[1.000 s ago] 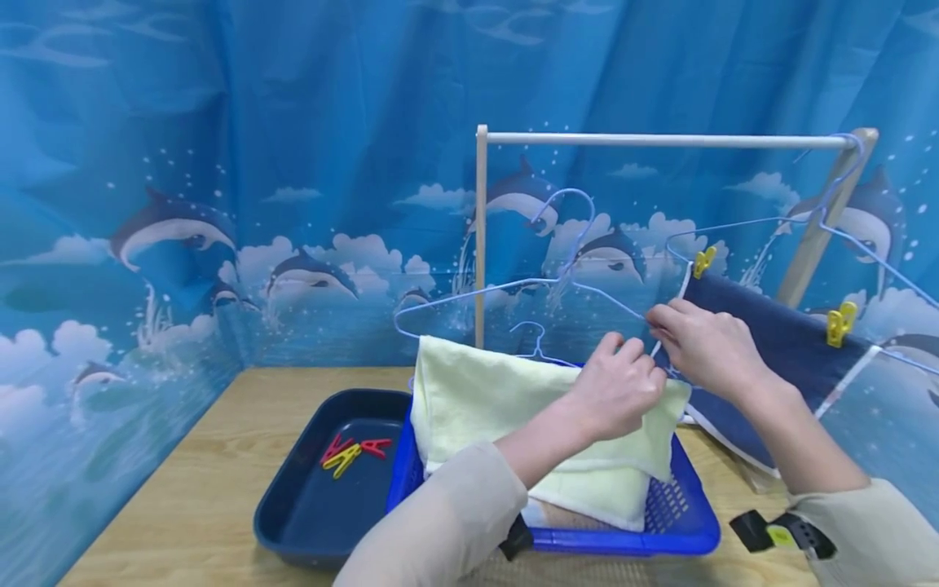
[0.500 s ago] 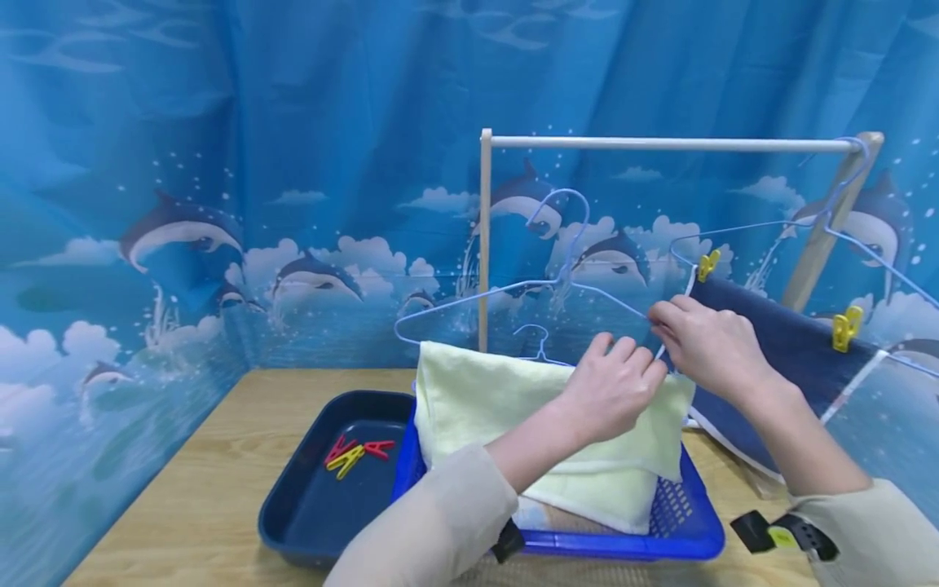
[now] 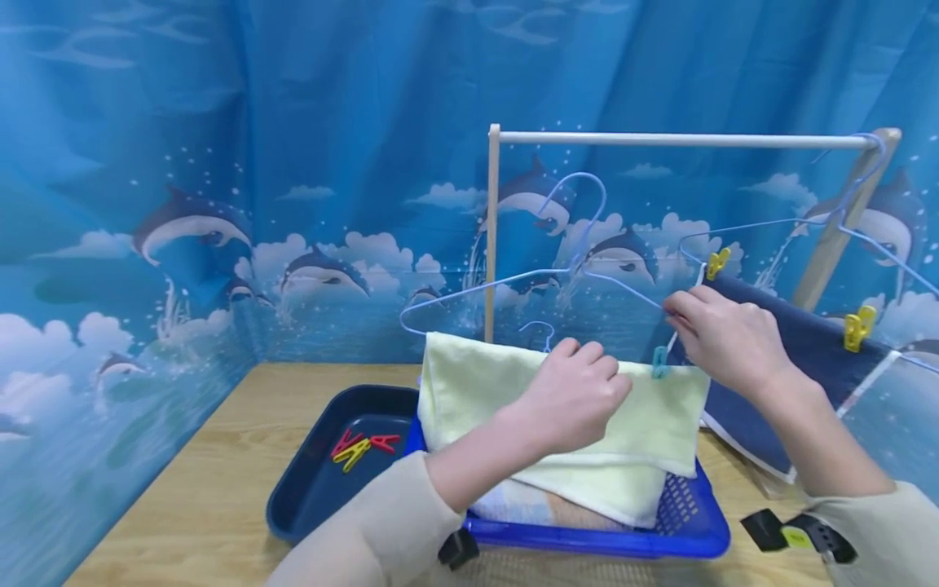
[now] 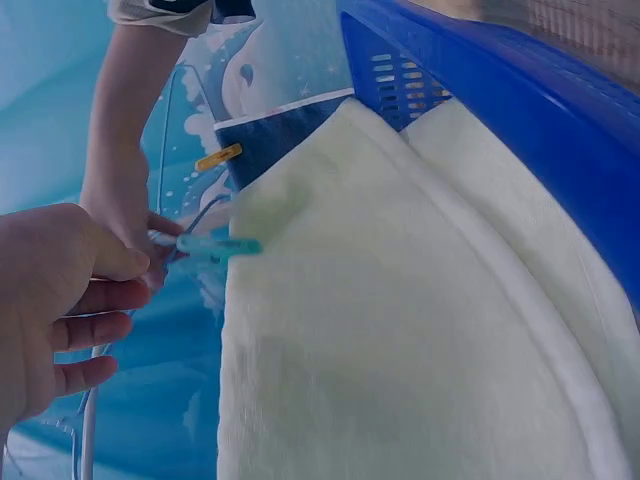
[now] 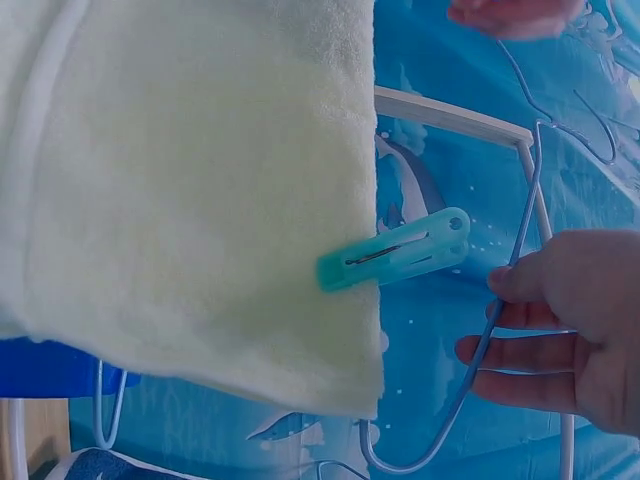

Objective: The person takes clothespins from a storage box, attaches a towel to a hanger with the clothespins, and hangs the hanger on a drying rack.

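Note:
A pale yellow towel (image 3: 473, 391) hangs folded over the lower bar of a light blue wire hanger (image 3: 477, 289). My right hand (image 3: 734, 338) pinches the hanger's sloping right arm between thumb and fingers, as the right wrist view shows. A teal clothespin (image 5: 400, 250) clamps the towel's top edge near its right end. My left hand (image 3: 565, 399) is in front of the towel, left of that clothespin; in the left wrist view its loosely bent fingers (image 4: 90, 335) hold nothing. The towel's lower part reaches into a blue basket (image 3: 587, 538).
Red and yellow clothespins (image 3: 354, 452) lie in a dark blue basin (image 3: 308, 497) at left. Behind stands a rack with a white rail (image 3: 675, 140). At its right end hangs a navy cloth (image 3: 792, 334) on another hanger, with yellow clothespins (image 3: 857, 328). More cloth lies in the basket.
My left hand has let go of the teal clothespin and moved left and down, so the clothespin now shows on the towel. The right hand keeps its hold on the hanger.

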Demonstrator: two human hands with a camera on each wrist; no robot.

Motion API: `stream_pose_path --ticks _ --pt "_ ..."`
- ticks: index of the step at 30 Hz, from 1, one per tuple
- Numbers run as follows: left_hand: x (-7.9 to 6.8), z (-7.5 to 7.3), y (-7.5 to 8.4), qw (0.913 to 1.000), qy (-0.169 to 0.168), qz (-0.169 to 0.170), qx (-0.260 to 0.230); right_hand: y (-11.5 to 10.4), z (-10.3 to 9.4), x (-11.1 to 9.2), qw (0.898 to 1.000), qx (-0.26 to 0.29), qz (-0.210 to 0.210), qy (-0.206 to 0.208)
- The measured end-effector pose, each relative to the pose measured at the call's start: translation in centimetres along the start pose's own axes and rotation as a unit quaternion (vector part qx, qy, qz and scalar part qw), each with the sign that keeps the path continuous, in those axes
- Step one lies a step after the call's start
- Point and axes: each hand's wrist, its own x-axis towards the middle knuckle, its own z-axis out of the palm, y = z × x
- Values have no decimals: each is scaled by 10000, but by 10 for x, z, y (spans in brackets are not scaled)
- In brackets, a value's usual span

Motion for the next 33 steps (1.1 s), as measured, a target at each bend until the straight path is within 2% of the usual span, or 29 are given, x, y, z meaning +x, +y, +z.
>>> stream_pose_path --ticks 4,8,15,20,27,30,33 --pt "-22 -2 -14 9993 155 -310 -154 2 -3 0 10000 -55 27 -30" --pt "-46 1 -29 9969 430 -607 -241 3 -7 -2 9998 -168 116 7" --pt "-89 11 -52 9927 86 -1031 -619 5 -10 -3 9996 -235 85 95" --pt "-115 17 -71 9854 -101 -1520 -761 8 -11 -6 9995 -248 95 154" --pt "-140 27 -105 9687 -334 -2292 -893 13 -12 -9 9995 -228 160 132" --pt "-147 34 -117 9579 -672 -2585 -1054 14 -12 -11 9995 -215 234 54" --pt "-154 40 -126 9401 -1123 -2936 -1319 14 -10 -13 9994 -191 272 -1"
